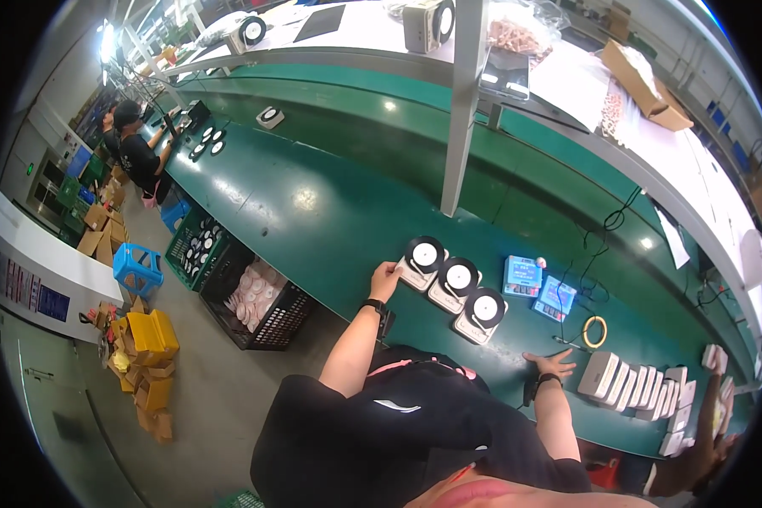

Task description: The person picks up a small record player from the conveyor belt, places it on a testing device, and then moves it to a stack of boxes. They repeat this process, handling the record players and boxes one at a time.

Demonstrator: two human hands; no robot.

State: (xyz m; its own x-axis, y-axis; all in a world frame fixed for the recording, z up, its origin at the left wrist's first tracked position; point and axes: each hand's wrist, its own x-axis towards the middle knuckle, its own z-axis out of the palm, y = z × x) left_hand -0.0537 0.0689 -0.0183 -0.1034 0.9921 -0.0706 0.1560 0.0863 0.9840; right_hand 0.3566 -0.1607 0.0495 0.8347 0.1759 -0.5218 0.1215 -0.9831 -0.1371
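Observation:
Three small white record-player-shaped devices with black discs stand in a slanting row on the green bench. My left hand (386, 280) is at the left side of the leftmost record player (418, 270), its fingers closed on that edge. The middle record player (449, 296) and the right one (474, 328) sit close beside it, untouched. My right hand (552, 364) rests on the bench with its fingers spread, holding nothing. A thin dark tool (571, 343) lies just beyond its fingertips, and a yellow ring-shaped roll (595, 332) is a little farther right.
Two blue boxes with displays (523, 275) stand beyond my right hand, with cables behind. A row of white devices (625, 385) fills the bench at right, near another person's arm (709, 415). A grey post (464, 127) rises at the back. Black crate (267, 317) stands left below.

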